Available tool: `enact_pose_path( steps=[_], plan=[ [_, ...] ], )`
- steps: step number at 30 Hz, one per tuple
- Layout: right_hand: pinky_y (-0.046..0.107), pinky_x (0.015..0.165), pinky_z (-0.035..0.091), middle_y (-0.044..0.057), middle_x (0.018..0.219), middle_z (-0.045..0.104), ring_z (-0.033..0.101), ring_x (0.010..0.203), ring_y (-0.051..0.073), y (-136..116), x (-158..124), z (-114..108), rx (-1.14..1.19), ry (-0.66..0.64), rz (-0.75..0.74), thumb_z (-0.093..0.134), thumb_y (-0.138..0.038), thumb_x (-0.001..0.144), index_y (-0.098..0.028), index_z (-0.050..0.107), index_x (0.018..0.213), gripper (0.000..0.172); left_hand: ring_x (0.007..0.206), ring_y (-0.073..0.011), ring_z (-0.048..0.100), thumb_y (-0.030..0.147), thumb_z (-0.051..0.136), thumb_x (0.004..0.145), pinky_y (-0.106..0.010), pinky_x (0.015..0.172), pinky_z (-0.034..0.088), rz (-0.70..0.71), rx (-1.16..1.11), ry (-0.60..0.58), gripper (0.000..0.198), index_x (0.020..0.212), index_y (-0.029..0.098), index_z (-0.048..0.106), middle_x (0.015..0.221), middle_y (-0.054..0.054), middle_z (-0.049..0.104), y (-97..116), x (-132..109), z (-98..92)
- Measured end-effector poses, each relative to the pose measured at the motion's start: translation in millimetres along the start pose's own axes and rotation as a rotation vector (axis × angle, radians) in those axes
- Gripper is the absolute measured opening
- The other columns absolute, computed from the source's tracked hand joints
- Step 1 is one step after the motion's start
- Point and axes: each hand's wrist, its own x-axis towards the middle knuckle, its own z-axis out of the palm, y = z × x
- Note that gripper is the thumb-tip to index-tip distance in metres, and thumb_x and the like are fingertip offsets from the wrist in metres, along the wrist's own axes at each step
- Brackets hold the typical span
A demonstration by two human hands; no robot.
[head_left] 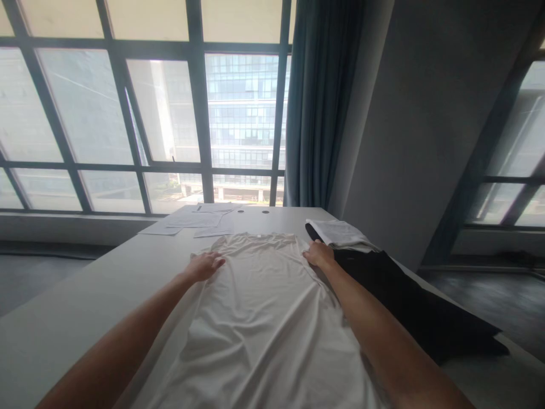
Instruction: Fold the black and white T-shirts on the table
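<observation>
A white T-shirt lies spread on the table, its neckline at the far end and its hem running toward me. Long creases cross its lower half. My left hand is closed on the shirt's left sleeve area, fingertips pressed into the cloth. On the other side, my right hand pinches the right sleeve edge, with the fingers curled. Beside my right forearm lies a black garment, partly hidden by that arm. A folded white cloth rests at its far end, just beyond my right hand.
Several sheets of paper lie at the table's far left. Two dark round holes sit near the far edge of the white table. Behind it are large windows, a blue-grey curtain and a grey pillar.
</observation>
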Motion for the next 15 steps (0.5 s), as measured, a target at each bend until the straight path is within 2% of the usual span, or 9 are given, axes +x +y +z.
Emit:
enact_pose_path(
  steps=[3,5,9,12,15],
  plan=[
    [0.037,0.092,0.047,0.020,0.126,0.064,0.059,0.120,0.033,1,17,7,-0.009,-0.015,0.006,0.057,-0.035,0.092,-0.012,0.072,0.107,0.031,0.133,-0.0288,0.051,0.047,0.033,0.100,-0.044,0.110,0.037,-0.103,0.094,-0.003,0.051,0.138,0.021,0.054,0.145,-0.012,0.055,-32,20,13.0],
    [0.037,0.092,0.047,0.021,0.122,0.066,0.060,0.119,0.032,1,30,9,0.033,0.005,0.037,0.050,-0.033,0.095,-0.011,0.071,0.110,0.033,0.133,-0.0273,0.051,0.046,0.034,0.100,-0.042,0.111,0.036,-0.122,0.096,0.030,0.051,0.140,0.021,0.053,0.146,-0.011,0.055,-49,28,17.9],
    [0.037,0.092,0.048,0.023,0.114,0.069,0.065,0.112,0.031,7,61,3,0.278,0.102,0.271,0.037,-0.036,0.101,-0.009,0.062,0.125,0.044,0.130,-0.0258,0.054,0.044,0.033,0.100,-0.041,0.108,0.039,-0.175,0.083,0.139,0.048,0.136,0.023,0.057,0.143,-0.010,0.058,-79,34,21.3],
    [0.037,0.091,0.050,0.025,0.115,0.068,0.065,0.111,0.032,15,83,-3,0.458,0.189,0.379,0.036,-0.034,0.100,-0.006,0.065,0.120,0.045,0.137,-0.0278,0.046,0.046,0.030,0.100,-0.050,0.112,0.034,-0.304,0.096,0.124,0.049,0.135,0.026,0.058,0.149,-0.007,0.052,-95,32,23.7],
    [0.037,0.088,0.051,0.026,0.108,0.070,0.066,0.107,0.033,17,98,-7,0.528,0.244,0.365,0.037,-0.030,0.098,-0.005,0.069,0.112,0.042,0.143,-0.0292,0.037,0.048,0.030,0.099,-0.059,0.115,0.025,-0.371,0.113,0.109,0.052,0.139,0.026,0.054,0.156,-0.007,0.043,-100,29,26.6]
  ],
)
